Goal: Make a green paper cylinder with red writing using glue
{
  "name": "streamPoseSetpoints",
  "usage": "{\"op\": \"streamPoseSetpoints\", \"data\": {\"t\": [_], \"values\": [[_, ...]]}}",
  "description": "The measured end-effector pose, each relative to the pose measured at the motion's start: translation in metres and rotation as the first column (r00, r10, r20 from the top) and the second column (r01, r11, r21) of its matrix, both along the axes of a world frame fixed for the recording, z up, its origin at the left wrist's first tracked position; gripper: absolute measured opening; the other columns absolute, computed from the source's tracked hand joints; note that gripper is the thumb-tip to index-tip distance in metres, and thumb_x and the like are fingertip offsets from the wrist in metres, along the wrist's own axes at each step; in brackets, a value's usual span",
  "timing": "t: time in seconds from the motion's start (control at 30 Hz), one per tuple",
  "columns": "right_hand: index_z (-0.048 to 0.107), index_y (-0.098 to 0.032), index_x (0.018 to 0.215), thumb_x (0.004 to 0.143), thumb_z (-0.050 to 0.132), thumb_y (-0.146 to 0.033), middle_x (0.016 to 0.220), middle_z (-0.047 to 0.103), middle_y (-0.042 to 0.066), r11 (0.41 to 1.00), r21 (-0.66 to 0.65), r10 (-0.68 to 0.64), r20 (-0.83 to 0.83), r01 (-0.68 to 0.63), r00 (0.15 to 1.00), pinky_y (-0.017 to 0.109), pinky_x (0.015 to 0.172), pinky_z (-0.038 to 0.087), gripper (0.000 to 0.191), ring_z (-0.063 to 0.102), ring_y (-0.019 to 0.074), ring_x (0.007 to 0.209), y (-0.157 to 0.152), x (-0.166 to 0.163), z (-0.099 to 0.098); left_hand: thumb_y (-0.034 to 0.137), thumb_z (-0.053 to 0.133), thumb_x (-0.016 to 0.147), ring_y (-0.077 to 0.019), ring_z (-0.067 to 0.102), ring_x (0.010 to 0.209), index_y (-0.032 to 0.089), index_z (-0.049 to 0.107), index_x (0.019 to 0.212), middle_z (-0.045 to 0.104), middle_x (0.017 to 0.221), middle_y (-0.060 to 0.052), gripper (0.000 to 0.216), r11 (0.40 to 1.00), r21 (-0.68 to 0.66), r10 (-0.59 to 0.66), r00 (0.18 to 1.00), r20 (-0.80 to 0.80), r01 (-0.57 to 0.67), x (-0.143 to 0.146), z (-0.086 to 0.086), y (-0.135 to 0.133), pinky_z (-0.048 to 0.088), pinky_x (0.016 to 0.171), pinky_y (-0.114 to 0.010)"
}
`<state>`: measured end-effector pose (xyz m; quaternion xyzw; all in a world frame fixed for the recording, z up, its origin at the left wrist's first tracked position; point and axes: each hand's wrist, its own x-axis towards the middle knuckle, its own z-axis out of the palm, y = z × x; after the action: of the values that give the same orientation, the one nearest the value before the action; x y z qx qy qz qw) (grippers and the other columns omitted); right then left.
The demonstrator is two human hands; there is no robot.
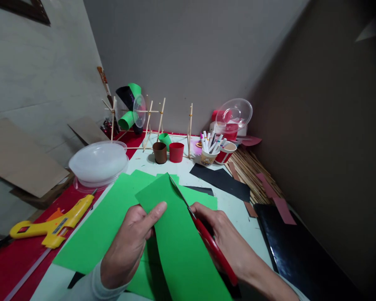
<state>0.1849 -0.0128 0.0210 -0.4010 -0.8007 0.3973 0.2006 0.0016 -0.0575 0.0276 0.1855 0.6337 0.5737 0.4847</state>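
Observation:
My left hand pinches a strip of green paper near its upper left edge, thumb on top. The strip is raised and tilted above the table. In my right hand are red-handled scissors, their blades along the strip's right edge and pointing up to its top corner. The lower end of the strip runs out of view at the bottom. Beneath my hands lie larger green sheets, partly overlapping.
On the left are a yellow glue gun and plastic bowls. Behind stand brown and red paper cups, stick frames and a cup of markers. Black paper, wooden sticks and a shiny black object lie right.

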Motion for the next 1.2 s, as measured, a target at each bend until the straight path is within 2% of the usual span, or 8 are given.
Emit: {"op": "streamPoseSetpoints", "data": {"t": [0.13,0.3,0.53,0.7,0.83,0.93,1.1,1.2], "values": [[0.05,-0.023,0.096,0.092,0.043,-0.034,0.078,0.06,0.003,1.0,0.009,0.0,-0.005,0.0,1.0,0.035,0.075,0.037,0.014,0.053,0.0242,0.076,0.0,0.0,0.0,0.06,0.094,0.035,-0.0104,0.032,0.055,0.024,0.04,0.05,0.033,0.052,0.01,0.067,1.0,-0.006,-0.013,1.0,0.016,0.013,0.0,0.0,0.0,0.035,0.052,-0.027],[0.045,-0.024,0.083,0.095,0.039,-0.036,0.069,0.054,0.0,0.998,0.048,0.032,-0.038,-0.03,0.999,0.032,0.067,0.033,0.018,0.046,0.019,0.063,0.0,0.0,0.001,0.055,0.096,0.033,-0.0108,0.035,0.056,0.024,0.041,0.05,0.037,0.051,0.009,0.066,0.999,-0.014,-0.037,0.995,0.093,0.038,0.001,0.003,0.001,0.037,0.052,-0.026],[0.052,-0.022,0.09,0.094,0.041,-0.03,0.071,0.06,0.002,0.996,0.093,0.018,-0.019,-0.016,1.0,0.031,0.069,0.035,0.014,0.051,0.0199,0.067,-0.001,0.001,0.003,0.045,0.1,0.034,-0.0116,0.043,0.057,0.023,0.043,0.05,0.044,0.051,0.007,0.063,1.0,0.015,-0.02,0.977,0.211,0.017,-0.001,0.001,-0.001,0.043,0.051,-0.025],[0.044,-0.023,0.077,0.095,0.045,-0.034,0.059,0.046,-0.004,0.997,0.066,0.049,-0.071,-0.044,0.996,0.028,0.059,0.029,0.021,0.039,0.0138,0.053,0.0,-0.001,0.006,0.031,0.098,0.054,-0.0128,0.05,0.058,0.023,0.044,0.053,0.048,0.054,0.006,0.055,0.994,0.097,-0.084,0.938,0.336,0.055,-0.003,-0.002,-0.001,0.05,0.054,-0.026],[0.046,-0.023,0.078,0.096,0.047,-0.035,0.058,0.041,-0.006,0.996,0.071,0.061,-0.126,-0.053,0.99,0.026,0.055,0.028,0.021,0.038,0.0122,0.052,0.002,-0.002,0.005,0.023,0.099,0.05,-0.0113,0.05,0.055,0.023,0.044,0.052,0.045,0.051,0.008,0.055,0.994,0.11,-0.048,0.923,0.383,0.007,-0.001,0.001,-0.001,0.052,0.053,-0.024],[0.048,-0.022,0.078,0.099,0.049,-0.045,0.059,0.043,-0.005,0.998,0.056,0.007,-0.135,0.0,0.991,0.026,0.054,0.03,0.032,0.038,0.0117,0.052,0.004,-0.002,0.004,0.02,0.099,0.05,-0.0088,0.045,0.053,0.022,0.043,0.052,0.044,0.053,0.009,0.056,0.993,0.114,-0.04,0.926,0.375,-0.003,-0.002,0.0,-0.002,0.051,0.051,-0.021],[0.052,-0.021,0.082,0.092,0.058,-0.061,0.065,0.05,-0.002,0.991,-0.002,-0.134,-0.153,0.135,0.979,0.026,0.056,0.035,0.042,0.043,0.0144,0.059,0.01,-0.002,0.001,0.02,0.099,0.048,-0.0122,0.054,0.059,0.022,0.048,0.054,0.051,0.055,0.007,0.052,0.994,0.111,-0.064,0.911,0.408,0.02,-0.005,-0.001,-0.001,0.058,0.059,-0.026],[0.051,-0.021,0.092,0.09,0.059,-0.063,0.071,0.055,-0.001,0.992,-0.021,-0.125,-0.118,0.124,0.985,0.028,0.059,0.04,0.043,0.048,0.0166,0.062,0.012,0.0,0.002,0.021,0.1,0.046,-0.014,0.058,0.063,0.021,0.051,0.054,0.057,0.057,0.005,0.049,0.992,0.121,-0.07,0.907,0.415,0.021,-0.004,0.003,0.001,0.059,0.06,-0.025]]}}
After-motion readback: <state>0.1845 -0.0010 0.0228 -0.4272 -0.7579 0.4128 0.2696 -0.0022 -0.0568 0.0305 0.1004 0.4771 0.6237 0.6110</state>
